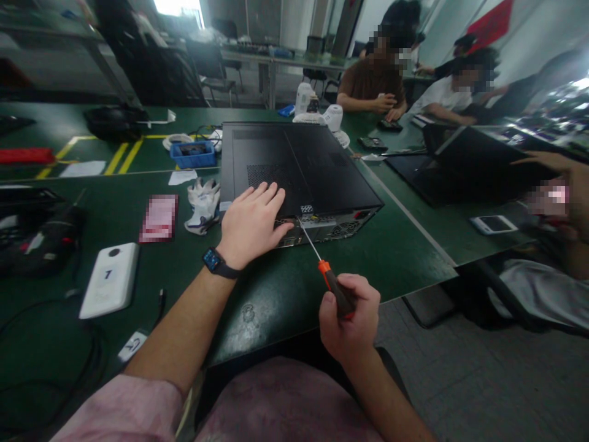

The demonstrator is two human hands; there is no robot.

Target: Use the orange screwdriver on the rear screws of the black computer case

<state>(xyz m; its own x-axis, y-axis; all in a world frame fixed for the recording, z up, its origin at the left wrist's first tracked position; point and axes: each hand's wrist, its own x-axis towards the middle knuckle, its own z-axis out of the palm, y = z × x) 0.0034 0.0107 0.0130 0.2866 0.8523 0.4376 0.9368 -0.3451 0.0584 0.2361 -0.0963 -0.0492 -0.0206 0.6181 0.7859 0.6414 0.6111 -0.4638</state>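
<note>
A black desktop computer case lies flat on the green table, its rear panel facing me. My left hand, with a smartwatch on the wrist, rests flat and open on the case's near left corner. My right hand is closed around the black and orange handle of a screwdriver. The screwdriver's thin shaft runs up and left, and its tip touches the top edge of the rear panel.
White work gloves, a white device marked 1, a pink card and cables lie to the left. A blue tray sits behind. At the right, a phone, other black cases and several seated people.
</note>
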